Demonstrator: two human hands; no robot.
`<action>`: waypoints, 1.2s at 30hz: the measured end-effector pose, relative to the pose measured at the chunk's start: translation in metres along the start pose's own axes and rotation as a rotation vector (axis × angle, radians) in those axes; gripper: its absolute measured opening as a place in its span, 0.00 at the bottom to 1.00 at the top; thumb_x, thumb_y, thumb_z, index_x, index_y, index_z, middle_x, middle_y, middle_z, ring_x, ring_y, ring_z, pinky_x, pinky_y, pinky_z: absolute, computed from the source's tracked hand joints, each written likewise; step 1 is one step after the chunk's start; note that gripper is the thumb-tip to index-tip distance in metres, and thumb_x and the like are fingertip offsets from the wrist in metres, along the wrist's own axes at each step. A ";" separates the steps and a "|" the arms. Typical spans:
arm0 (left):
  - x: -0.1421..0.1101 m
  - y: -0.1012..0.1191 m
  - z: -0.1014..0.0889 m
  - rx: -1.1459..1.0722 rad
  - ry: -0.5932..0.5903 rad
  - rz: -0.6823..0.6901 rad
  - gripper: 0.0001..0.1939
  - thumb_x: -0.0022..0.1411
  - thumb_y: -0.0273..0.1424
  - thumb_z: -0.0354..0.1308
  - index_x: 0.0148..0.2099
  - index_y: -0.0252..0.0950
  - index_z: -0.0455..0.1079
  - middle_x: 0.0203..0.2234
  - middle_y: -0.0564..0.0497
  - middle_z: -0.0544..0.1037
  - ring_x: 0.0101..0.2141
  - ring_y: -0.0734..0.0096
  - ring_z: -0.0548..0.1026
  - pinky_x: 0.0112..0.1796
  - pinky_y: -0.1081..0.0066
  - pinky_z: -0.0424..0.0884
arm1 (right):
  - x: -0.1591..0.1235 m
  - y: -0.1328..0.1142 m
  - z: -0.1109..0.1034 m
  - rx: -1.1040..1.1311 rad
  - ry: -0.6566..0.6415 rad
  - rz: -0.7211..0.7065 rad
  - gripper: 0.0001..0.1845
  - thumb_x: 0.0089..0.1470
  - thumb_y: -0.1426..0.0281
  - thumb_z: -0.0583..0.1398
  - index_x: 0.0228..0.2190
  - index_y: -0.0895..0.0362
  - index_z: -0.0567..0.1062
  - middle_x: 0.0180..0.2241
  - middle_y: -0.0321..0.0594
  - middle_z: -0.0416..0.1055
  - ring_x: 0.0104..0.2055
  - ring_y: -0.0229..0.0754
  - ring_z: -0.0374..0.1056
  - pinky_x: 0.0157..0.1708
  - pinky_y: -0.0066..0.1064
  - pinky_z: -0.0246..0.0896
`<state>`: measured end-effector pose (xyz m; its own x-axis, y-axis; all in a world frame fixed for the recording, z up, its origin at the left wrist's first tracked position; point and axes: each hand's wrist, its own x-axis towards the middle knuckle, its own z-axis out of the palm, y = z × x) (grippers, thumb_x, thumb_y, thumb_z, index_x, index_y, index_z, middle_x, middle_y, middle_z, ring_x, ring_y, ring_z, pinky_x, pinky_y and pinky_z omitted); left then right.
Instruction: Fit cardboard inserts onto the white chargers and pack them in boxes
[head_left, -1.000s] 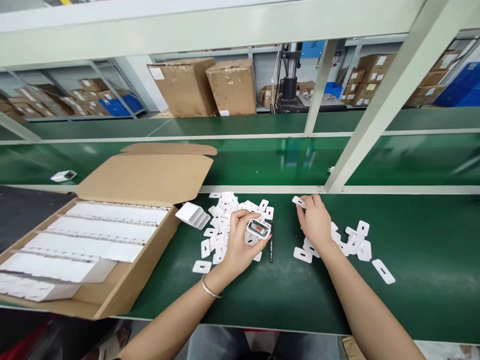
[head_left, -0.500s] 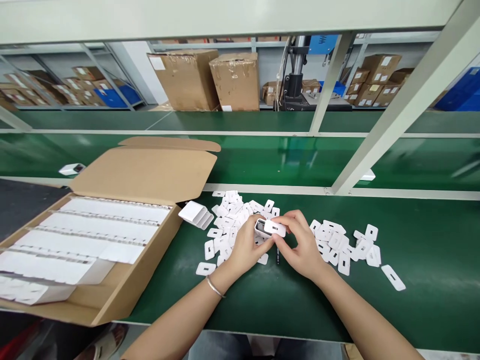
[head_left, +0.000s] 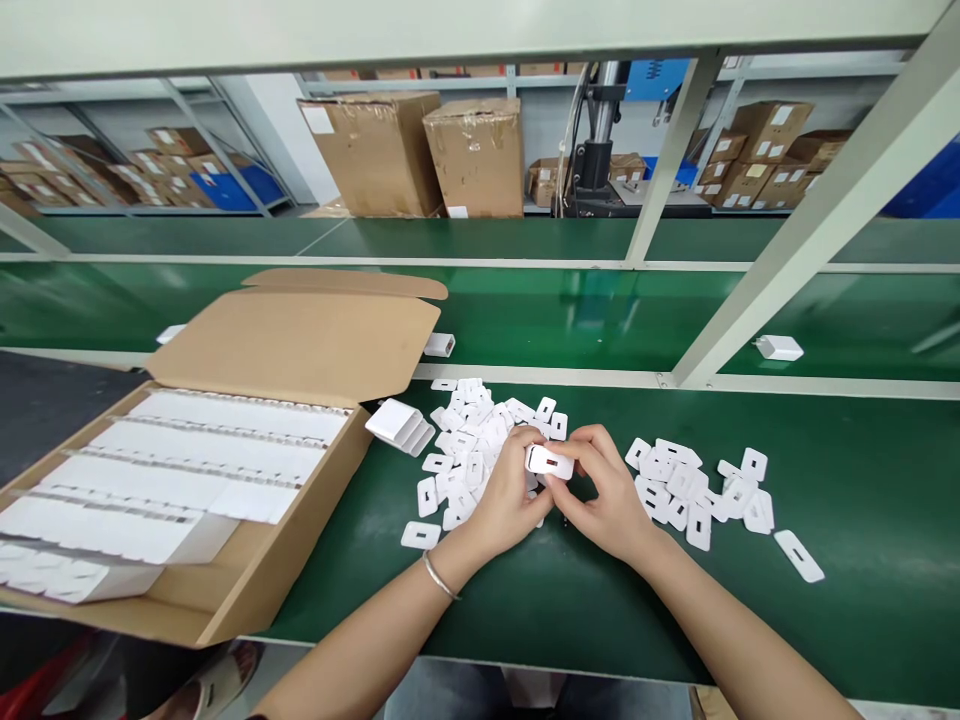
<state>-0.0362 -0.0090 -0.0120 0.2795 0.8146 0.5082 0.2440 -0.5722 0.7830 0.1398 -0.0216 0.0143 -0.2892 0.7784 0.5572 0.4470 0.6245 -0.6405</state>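
With the left hand (head_left: 510,497), gripping a small white case (head_left: 532,458) from its left side. With the right hand (head_left: 606,497), pinching a flat white cover (head_left: 558,467) by its right end, against the face of the case. Released by neither hand; held as 1 piece between both, above the green table (head_left: 555,605).

Just changed: brought over from the right side, apart from the case 1 s ago; laid on with an offset 0.5 s ago, with dark insides bare on the left; now slid left over nearly all of the opening, with only a thin dark line at the left edge. Showing reddish through the cover's slot, so probably lined up with the part inside. By this judgement, near to fitted, but impossible to tell whether seated flush.

Just behind and left of the left hand, a wide heap of loose covers (head_left: 471,430); right of the right hand, a smaller heap (head_left: 679,482). Farther left, a stack of white sleeves (head_left: 400,427) beside an open carton (head_left: 259,575). Beyond both hands, newly in view past the carton's flap, a white block (head_left: 439,345).
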 end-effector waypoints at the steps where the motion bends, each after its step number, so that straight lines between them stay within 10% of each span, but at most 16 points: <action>1: 0.000 0.002 -0.003 -0.008 -0.035 0.001 0.19 0.69 0.27 0.55 0.59 0.42 0.56 0.50 0.44 0.66 0.52 0.57 0.70 0.54 0.54 0.71 | 0.000 0.000 0.000 -0.010 0.000 -0.005 0.17 0.67 0.70 0.61 0.55 0.47 0.73 0.45 0.43 0.65 0.37 0.42 0.68 0.35 0.38 0.72; 8: -0.002 0.005 -0.010 -0.100 -0.091 -0.070 0.16 0.79 0.42 0.38 0.59 0.45 0.60 0.53 0.43 0.64 0.57 0.57 0.65 0.61 0.53 0.66 | 0.002 0.000 -0.001 -0.014 0.045 -0.068 0.21 0.67 0.71 0.61 0.58 0.44 0.75 0.43 0.41 0.63 0.36 0.41 0.66 0.37 0.40 0.72; 18: -0.005 0.006 0.001 -0.129 0.096 -0.001 0.15 0.80 0.42 0.41 0.57 0.45 0.65 0.51 0.45 0.66 0.54 0.59 0.69 0.57 0.56 0.69 | 0.005 -0.003 0.008 0.470 -0.152 0.427 0.17 0.68 0.54 0.58 0.50 0.51 0.71 0.41 0.40 0.71 0.40 0.43 0.69 0.42 0.39 0.71; 27: 0.005 0.005 -0.008 -0.233 0.057 -0.125 0.25 0.79 0.47 0.38 0.46 0.43 0.75 0.45 0.45 0.70 0.50 0.57 0.73 0.56 0.53 0.72 | 0.003 -0.002 0.014 0.573 -0.125 0.477 0.22 0.62 0.48 0.64 0.44 0.52 0.70 0.39 0.39 0.71 0.40 0.42 0.70 0.42 0.37 0.72; 36: 0.001 0.003 -0.014 -0.139 0.027 -0.148 0.29 0.78 0.52 0.35 0.61 0.49 0.72 0.53 0.44 0.65 0.58 0.55 0.68 0.62 0.51 0.69 | 0.002 -0.001 0.012 0.586 -0.093 0.490 0.19 0.64 0.50 0.63 0.45 0.52 0.70 0.39 0.39 0.71 0.41 0.43 0.71 0.42 0.38 0.72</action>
<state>-0.0477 -0.0089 -0.0040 0.2246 0.8922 0.3919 0.1499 -0.4290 0.8908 0.1284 -0.0196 0.0094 -0.2555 0.9608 0.1078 0.0279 0.1188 -0.9925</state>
